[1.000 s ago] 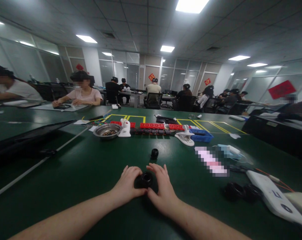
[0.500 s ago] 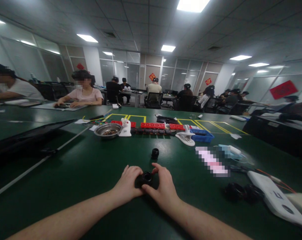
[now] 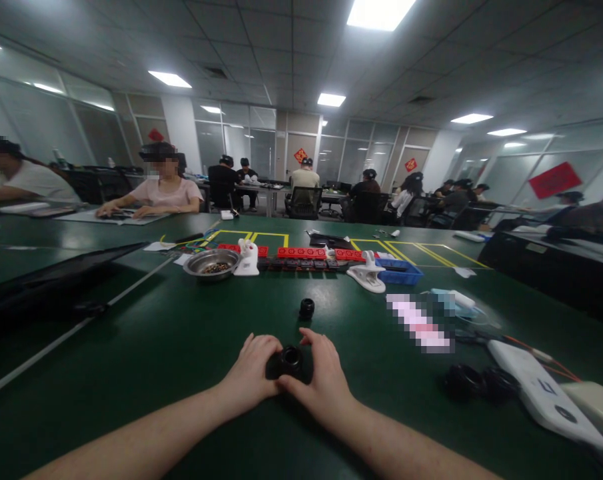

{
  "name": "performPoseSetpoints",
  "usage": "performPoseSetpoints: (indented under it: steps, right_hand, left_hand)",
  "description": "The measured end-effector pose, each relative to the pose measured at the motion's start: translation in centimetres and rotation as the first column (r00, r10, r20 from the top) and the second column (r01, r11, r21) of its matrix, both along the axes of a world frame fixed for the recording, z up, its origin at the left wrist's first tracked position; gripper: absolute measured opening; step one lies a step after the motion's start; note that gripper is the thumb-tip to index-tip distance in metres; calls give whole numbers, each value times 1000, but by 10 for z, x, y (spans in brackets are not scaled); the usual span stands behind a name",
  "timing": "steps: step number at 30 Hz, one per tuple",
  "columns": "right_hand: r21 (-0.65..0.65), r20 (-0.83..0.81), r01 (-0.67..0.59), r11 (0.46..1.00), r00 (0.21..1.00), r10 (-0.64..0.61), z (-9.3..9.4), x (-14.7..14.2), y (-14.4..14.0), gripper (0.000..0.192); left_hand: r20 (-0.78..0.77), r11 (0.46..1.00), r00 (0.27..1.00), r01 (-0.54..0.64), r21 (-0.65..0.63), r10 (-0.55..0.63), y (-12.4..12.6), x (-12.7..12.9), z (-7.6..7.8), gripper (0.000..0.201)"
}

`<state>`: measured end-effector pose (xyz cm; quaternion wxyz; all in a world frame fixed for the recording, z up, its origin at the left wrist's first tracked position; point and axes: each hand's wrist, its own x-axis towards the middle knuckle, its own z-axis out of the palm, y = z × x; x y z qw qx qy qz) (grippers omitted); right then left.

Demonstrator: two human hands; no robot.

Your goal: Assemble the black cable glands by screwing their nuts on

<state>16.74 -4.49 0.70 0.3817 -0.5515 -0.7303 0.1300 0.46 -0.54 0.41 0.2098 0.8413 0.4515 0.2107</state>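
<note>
A small black round part with a hole in its top (image 3: 288, 361) sits on the green table (image 3: 171, 347) between both my hands. My left hand (image 3: 251, 373) grips its left side with curled fingers. My right hand (image 3: 320, 377) holds its right side, thumb in front and fingers arched over the top. A second black round part (image 3: 306, 308) stands alone on the table a short way beyond my hands.
Further back are a metal bowl (image 3: 212, 262), a row of red blocks (image 3: 306, 253), two white clamps (image 3: 367, 273) and a blue tray (image 3: 400, 271). Two black rings (image 3: 474, 383) and a white device (image 3: 544, 392) lie at the right. Other people sit at tables behind.
My right fingers have curled from spread flat to arched over the black part, and both hands have closed tighter around it. The part stays in place on the table.
</note>
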Motion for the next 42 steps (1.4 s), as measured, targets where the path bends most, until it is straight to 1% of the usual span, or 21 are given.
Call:
performPoseSetpoints:
  steps: [2,4,6,8,10,13,15,18,20,22,23,25,27,28,30,35,39,40,42]
  right_hand:
    - [-7,1,-9,1000,1000,9,1,0,1,60]
    - [-1,10,-66,998,998,66,1,1,0,60]
    - [5,26,-136,991,990,135,1,2,-1,64]
    - [14,40,-169,986,985,168,0,2,-1,69]
    - [25,33,-137,990,990,136,-1,2,-1,69]
    - [26,1,-80,996,997,80,-1,1,-1,60]
    - [24,-2,-114,993,993,114,0,1,-1,56]
    - [28,17,-177,984,984,177,2,2,-2,65]
    - [32,15,-148,988,989,148,3,2,-2,68]
    - [30,-1,-111,993,994,111,2,2,-2,63]
    - [26,-4,-113,993,994,113,2,2,-2,60]
    - [17,13,-170,985,985,169,2,3,-3,59]
    - [10,50,-239,971,970,238,3,4,-4,67]
    - [7,67,-254,967,965,253,3,4,-4,70]
    - [7,80,-238,971,968,236,3,3,-5,71]
    - [13,41,-124,992,991,124,3,0,-3,68]
    - [-6,-12,-15,1000,1000,15,1,0,0,57]
    - [-7,-17,-7,1000,1000,7,1,0,0,54]
    - [8,-8,-45,999,999,45,1,1,0,51]
  left_hand:
    - [2,1000,1000,1,-2,0,0,0,0,30]
    - [1,1000,1000,-5,0,5,0,-1,0,30]
    - [-1,1000,1000,-8,-1,8,0,-1,0,29]
    - [-8,1000,1000,-3,-7,3,0,0,0,29]
    - [-10,1000,1000,2,-1,-2,0,0,0,30]
    - [-10,1000,1000,3,13,-3,0,0,1,29]
    - [-4,1000,1000,1,15,-1,0,0,0,28]
    - [-6,1000,1000,1,10,-1,0,0,0,29]
    - [-11,1000,1000,-1,9,1,0,0,0,30]
    - [-11,1000,1000,2,11,-2,0,0,0,29]
    - [-11,1000,1000,6,13,-6,0,0,0,28]
    - [-16,1000,1000,17,14,-17,1,-1,0,30]
    - [-19,1000,1000,26,17,-25,2,-2,-1,34]
    - [-19,999,999,28,19,-28,2,-2,-2,35]
    - [-16,999,1000,27,24,-27,3,-2,-3,35]
    - [-5,1000,1000,10,29,-10,0,-1,-2,31]
    - [-24,1000,1000,14,-3,-14,-2,1,4,28]
    - [-28,1000,1000,8,-7,-8,-2,1,5,28]
    - [-32,1000,999,-3,-8,3,-2,1,6,28]
